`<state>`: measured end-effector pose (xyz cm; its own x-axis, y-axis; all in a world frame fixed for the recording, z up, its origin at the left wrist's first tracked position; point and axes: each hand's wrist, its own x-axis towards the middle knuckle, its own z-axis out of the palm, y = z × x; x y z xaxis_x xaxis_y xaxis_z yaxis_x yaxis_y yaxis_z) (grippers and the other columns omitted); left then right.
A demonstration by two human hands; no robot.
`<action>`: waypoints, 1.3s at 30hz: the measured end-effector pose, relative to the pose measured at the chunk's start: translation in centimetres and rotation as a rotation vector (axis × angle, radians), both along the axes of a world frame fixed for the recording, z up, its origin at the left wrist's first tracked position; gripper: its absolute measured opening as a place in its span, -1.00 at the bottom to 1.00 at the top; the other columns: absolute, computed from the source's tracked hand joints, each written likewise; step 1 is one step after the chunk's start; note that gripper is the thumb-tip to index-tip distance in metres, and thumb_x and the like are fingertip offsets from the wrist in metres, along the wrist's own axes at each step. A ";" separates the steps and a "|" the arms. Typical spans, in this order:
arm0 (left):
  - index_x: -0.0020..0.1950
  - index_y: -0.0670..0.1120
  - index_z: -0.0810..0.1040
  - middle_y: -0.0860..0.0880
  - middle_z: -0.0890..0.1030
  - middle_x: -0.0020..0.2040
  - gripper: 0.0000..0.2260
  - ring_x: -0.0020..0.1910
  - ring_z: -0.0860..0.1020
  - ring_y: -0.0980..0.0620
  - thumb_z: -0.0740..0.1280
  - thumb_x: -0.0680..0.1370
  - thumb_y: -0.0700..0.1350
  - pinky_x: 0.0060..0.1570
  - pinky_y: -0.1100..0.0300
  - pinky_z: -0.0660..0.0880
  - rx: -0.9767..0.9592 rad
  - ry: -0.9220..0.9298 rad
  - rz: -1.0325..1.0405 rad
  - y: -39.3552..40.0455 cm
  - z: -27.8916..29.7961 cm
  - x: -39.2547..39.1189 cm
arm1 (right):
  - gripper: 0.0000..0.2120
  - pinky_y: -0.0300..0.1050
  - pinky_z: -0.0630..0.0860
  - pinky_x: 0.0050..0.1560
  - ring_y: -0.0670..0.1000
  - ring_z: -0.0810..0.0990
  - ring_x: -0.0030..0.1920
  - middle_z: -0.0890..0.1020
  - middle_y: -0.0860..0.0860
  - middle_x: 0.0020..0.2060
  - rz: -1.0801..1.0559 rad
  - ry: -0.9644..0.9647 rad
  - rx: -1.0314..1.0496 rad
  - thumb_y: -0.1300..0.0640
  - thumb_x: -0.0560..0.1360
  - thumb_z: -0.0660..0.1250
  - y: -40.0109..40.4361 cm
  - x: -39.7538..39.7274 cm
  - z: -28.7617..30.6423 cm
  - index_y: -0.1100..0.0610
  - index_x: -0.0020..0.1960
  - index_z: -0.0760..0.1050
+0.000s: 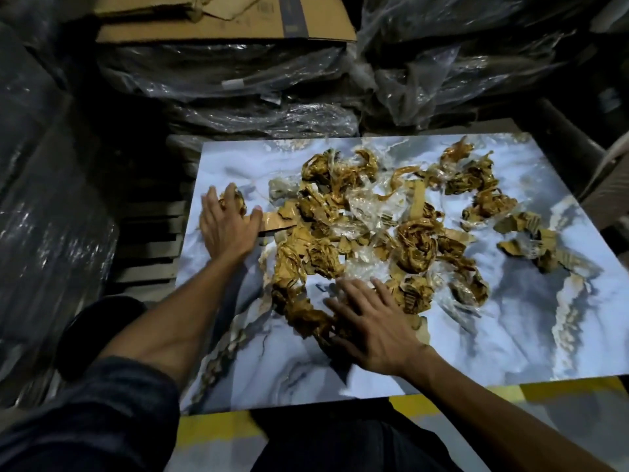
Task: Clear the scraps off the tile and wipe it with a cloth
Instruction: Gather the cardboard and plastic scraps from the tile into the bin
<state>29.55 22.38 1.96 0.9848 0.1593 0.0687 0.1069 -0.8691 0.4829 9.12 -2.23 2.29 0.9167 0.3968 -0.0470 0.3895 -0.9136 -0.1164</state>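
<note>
The glossy blue-grey marble-patterned tile [476, 335] lies flat in front of the person, and the crumpled brown tape, cardboard and clear plastic scraps [374, 226] are heaped between the hands, probably for sweeping together. The left hand [226, 226] reaches forward, fingers spread flat on the heap's far-left pieces. The right hand [367, 321], fingers straight, presses its near edge.

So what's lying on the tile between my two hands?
Head view: between the left hand and right hand lie crumpled brown tape scraps and cardboard bits on the tile, not bare surface.
</note>
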 end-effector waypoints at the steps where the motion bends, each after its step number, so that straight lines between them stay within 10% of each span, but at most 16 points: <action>1: 0.53 0.09 0.10 -0.12 -0.01 0.59 -0.39 0.57 -0.08 -0.13 0.18 0.54 0.23 0.51 -0.12 -0.07 0.032 0.073 0.004 0.5 -0.2 1.5 | -0.39 0.27 0.03 0.50 0.15 0.16 0.53 0.18 0.12 0.54 0.019 0.008 -0.012 -0.34 0.55 0.01 0.2 0.0 -0.3 -0.10 0.52 0.19; 9: 0.48 0.13 0.24 -0.11 0.27 0.49 -0.47 0.42 0.28 -0.22 0.20 0.53 0.19 0.38 -0.19 0.25 -0.014 0.236 -0.087 -1.5 -1.3 1.9 | -0.38 0.22 0.03 0.46 0.19 0.26 0.49 0.27 0.14 0.51 -0.026 -0.027 -0.065 -0.33 0.52 0.12 -0.5 0.7 -1.5 -0.03 0.46 0.30; 24: 0.57 0.13 0.03 0.00 -0.07 0.61 -0.43 0.57 0.00 -0.09 0.14 0.61 0.18 0.51 -0.15 0.01 -0.211 0.141 -0.036 -7.2 -1.7 -5.6 | -0.55 0.16 0.22 0.45 0.16 0.40 0.39 0.50 0.11 0.33 -0.001 -0.196 0.078 -0.20 0.59 0.13 -1.7 2.0 -0.9 0.06 0.31 0.48; 29: 0.55 0.03 0.17 -0.07 0.10 0.59 -0.37 0.55 0.10 -0.08 0.04 0.52 0.25 0.50 -0.14 0.09 -0.222 0.065 0.013 -6.2 -2.3 -7.1 | -0.67 0.14 0.46 0.19 0.12 0.54 0.13 0.61 0.12 0.13 -0.259 -0.257 0.355 -0.07 0.58 0.18 -9.0 5.9 3.8 0.12 0.15 0.56; 39: 0.52 -0.05 0.25 -0.11 0.19 0.57 -0.40 0.53 0.16 -0.15 0.16 0.55 0.19 0.48 -0.17 0.10 -0.143 0.064 0.108 -10.0 -3.0 -7.9 | -0.29 0.20 0.26 0.41 0.24 0.33 0.40 0.33 0.21 0.44 -0.804 -0.197 0.323 -0.35 0.45 0.09 -31.0 8.4 1.4 0.05 0.45 0.29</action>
